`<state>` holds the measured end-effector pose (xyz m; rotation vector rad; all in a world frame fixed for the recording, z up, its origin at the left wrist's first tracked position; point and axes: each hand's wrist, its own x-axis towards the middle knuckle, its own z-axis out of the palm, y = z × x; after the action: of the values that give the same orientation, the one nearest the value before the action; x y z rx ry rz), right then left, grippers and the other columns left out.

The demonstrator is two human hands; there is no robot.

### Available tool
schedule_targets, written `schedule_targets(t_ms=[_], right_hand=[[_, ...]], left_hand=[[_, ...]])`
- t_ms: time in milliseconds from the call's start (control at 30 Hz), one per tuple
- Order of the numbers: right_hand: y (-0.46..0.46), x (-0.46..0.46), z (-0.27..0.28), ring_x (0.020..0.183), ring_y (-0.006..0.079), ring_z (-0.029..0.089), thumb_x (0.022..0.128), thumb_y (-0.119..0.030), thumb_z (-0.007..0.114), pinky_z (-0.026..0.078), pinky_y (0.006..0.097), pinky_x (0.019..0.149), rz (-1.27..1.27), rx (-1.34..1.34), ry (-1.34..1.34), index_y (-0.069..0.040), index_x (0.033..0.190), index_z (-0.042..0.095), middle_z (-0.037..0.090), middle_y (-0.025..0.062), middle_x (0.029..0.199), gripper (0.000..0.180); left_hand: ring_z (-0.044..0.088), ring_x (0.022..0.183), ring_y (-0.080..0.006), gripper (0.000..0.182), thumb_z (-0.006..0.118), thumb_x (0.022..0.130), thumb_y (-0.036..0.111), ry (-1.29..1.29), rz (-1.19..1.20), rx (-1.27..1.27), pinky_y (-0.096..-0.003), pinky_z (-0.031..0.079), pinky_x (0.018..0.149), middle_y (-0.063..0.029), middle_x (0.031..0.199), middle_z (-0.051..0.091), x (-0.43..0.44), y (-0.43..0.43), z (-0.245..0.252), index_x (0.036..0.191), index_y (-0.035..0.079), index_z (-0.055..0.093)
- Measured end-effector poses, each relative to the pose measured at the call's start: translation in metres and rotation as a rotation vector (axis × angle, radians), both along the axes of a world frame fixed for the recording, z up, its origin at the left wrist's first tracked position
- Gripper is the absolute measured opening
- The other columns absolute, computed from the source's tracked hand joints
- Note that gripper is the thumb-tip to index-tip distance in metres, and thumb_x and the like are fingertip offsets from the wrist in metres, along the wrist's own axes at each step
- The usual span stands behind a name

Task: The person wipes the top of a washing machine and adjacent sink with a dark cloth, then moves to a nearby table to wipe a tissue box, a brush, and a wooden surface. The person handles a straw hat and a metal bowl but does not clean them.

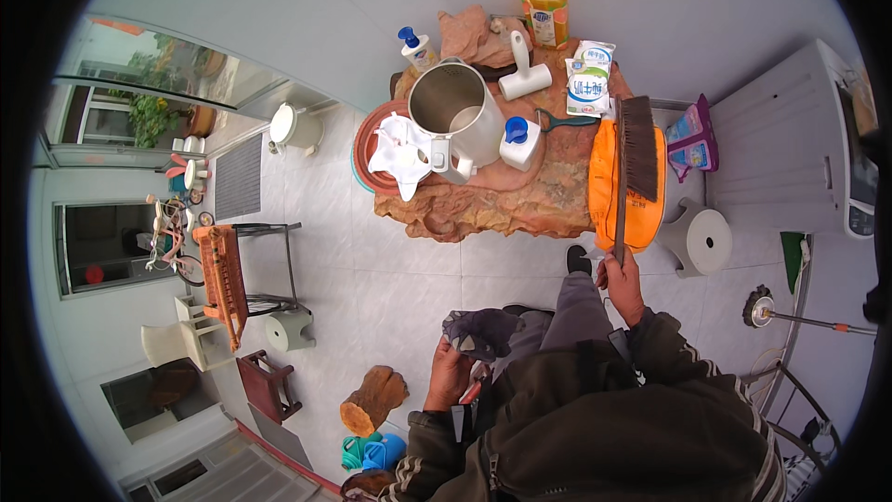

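Note:
My left hand (448, 375) holds a bunched dark grey patterned fabric item (481, 333) in front of my lap. In my right hand (624, 287) is the handle of a long brush (637, 150) with dark brown bristles. The brush lies across an orange bag (646, 223) with printing, at the right end of a rough reddish stone table (502, 206). My right fingers are at the bag's lower edge; whether they also grip it cannot be told. On the stone, a white kettle (456, 104) stands with its steel inside showing, beside a white pump bottle (520, 144).
A lint roller (524, 77), teal-handled peeler (568, 120), milk pouches (589, 87), orange soap bottle (546, 14) and white star-shaped piece (401, 153) share the stone. Plastic stools (697, 240) (289, 331), a log (374, 401) and an orange-topped chair (221, 272) stand around.

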<state>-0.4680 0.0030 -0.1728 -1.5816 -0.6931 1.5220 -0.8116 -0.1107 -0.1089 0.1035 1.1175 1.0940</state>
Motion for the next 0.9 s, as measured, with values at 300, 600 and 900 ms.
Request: schedule_targets(t_ms=[300,600,900], right_hand=[[0.031,-0.018,-0.018,0.061,0.0132,0.060,0.105,-0.023,0.057,0.049,0.0289,0.054,0.189,-0.078,0.031,-0.005,0.117,0.050,0.059,0.0049,0.079,0.024],[0.022,-0.021,-0.021,0.077,0.0172,0.067,0.102,-0.029,0.064,0.054,0.0314,0.061,0.138,-0.211,0.092,-0.004,0.138,0.050,0.063,0.0075,0.096,0.046],[-0.025,-0.078,0.056,0.113,0.0199,0.061,0.093,-0.023,0.077,0.055,0.0305,0.087,0.587,0.054,0.165,0.001,0.151,0.042,0.058,0.0149,0.129,0.072]], left_hand=[[0.066,0.119,-0.0217,0.035,0.065,0.100,0.013,0.007,0.051,0.016,-0.0410,0.054,0.101,-0.0067,0.131,0.068,0.007,-0.002,0.002,0.134,0.008,0.059],[0.066,0.119,-0.0224,0.035,0.064,0.101,0.013,-0.024,0.053,0.018,-0.0409,0.053,0.103,-0.0082,0.130,0.068,-0.001,-0.012,-0.015,0.134,0.006,0.059],[0.065,0.119,-0.0210,0.036,0.063,0.101,0.008,-0.036,-0.083,0.031,-0.0391,0.052,0.105,-0.0105,0.131,0.067,0.003,0.016,0.006,0.135,0.003,0.057]])
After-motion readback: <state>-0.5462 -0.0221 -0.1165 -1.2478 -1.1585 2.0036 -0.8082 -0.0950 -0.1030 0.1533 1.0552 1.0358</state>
